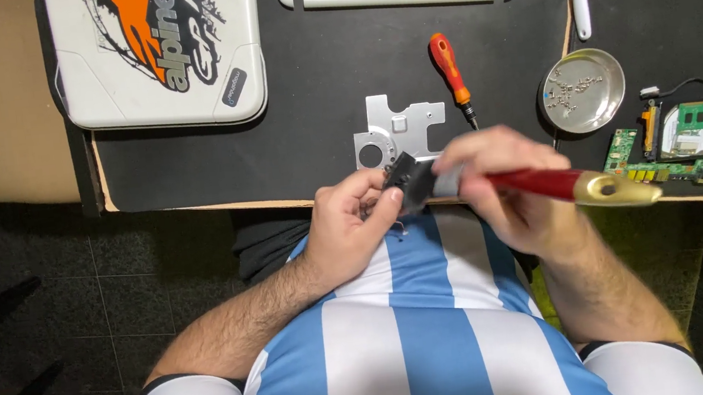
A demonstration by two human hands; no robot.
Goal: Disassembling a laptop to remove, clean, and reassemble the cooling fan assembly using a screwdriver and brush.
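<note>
Nearest, over a blue-and-white striped shirt: left hand (353, 228) curled closed around a small dark part (402, 176), mostly hidden by fingers. Right hand (503, 186) closed on a paintbrush (541, 183), bristles touching the part. Brush lay with long axis roughly level, bristles pointing left, red handle with gold end pointing right. Both hands held just off the counter (305, 89) edge.

On the black mat beyond: flat metal bracket (396, 127), orange screwdriver (449, 69) tip toward the person, round metal dish (582, 90) of screws at right, green circuit boards (694, 144) far right. Farthest: white laptop (158, 52) with an orange-and-black sticker on lid, upper left.
</note>
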